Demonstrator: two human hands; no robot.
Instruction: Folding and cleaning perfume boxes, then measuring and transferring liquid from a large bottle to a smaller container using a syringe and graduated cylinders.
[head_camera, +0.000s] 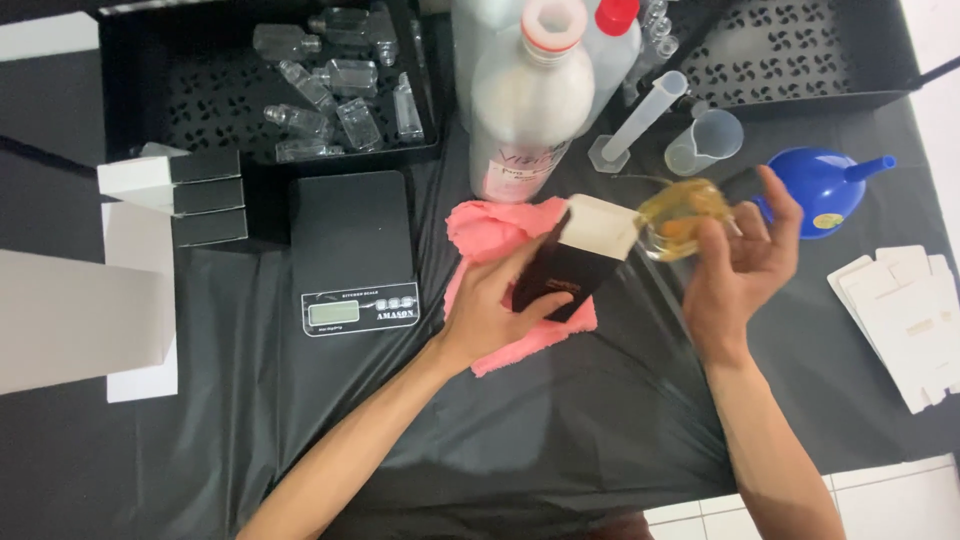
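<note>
Gripped by the left hand (492, 305), a matte black cardboard box (578, 262) with a white open end is tilted over a crumpled pink cloth (492, 228); a small amber glass bottle (683, 218) is pinched by the right hand (742, 262) just beside that end.

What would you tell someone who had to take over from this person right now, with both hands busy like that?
Left hand: holds a small black box, open end tilted toward the other hand, above a pink cloth.
Right hand: holds a small bottle of yellow liquid just at the box's opening.
Nearby: digital scale, large white bottle, blue funnel, measuring cylinder, tray of empty glass bottles, flat white cartons, stacked boxes.
Done: bottle looks filled.
Left: bottle is not yet inside the box; box is open.
</note>
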